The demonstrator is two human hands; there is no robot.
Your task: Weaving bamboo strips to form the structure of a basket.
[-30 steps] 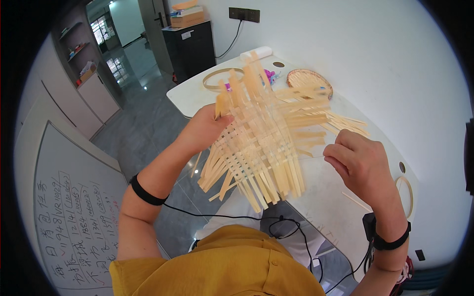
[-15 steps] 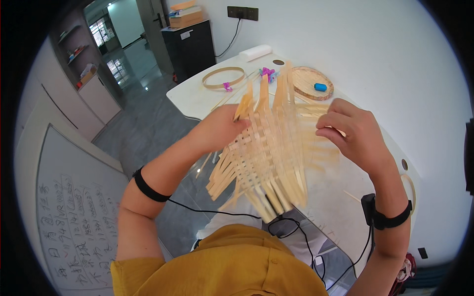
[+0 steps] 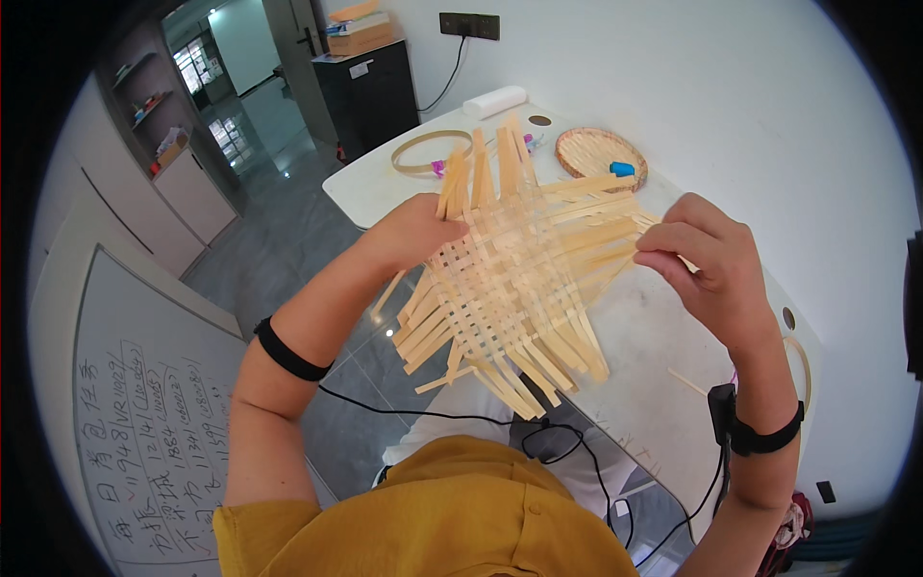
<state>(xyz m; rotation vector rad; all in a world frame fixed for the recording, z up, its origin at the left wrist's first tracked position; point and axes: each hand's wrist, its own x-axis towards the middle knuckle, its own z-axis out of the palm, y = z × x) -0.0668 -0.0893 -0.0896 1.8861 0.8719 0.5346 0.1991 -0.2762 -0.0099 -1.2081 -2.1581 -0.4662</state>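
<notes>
Your left hand [image 3: 420, 231] is clamped on the far-left edge of the woven mat [image 3: 505, 269], thumb laid over the upper face. Your right hand [image 3: 707, 260] is at the right-hand strip ends, thumb and index fingertip brought close; from this view you cannot tell whether they are closed on a strip.

The mat is in front of you, tilted, spanning the left edge of the white table [image 3: 654, 337]. Its centre is an open weave of pale flat strips; loose ends project on the far, near, left and right sides.

On the far part of the table, locate the round tray [image 3: 588, 146] with the blue spool [image 3: 622, 170] at its near-right rim. To the far left are a pale hoop [image 3: 409, 170], a purple item [image 3: 438, 168] just beside it, and a white roll [image 3: 495, 102]. On your right are a single loose strip [image 3: 686, 381] and a second hoop [image 3: 808, 370].
</notes>
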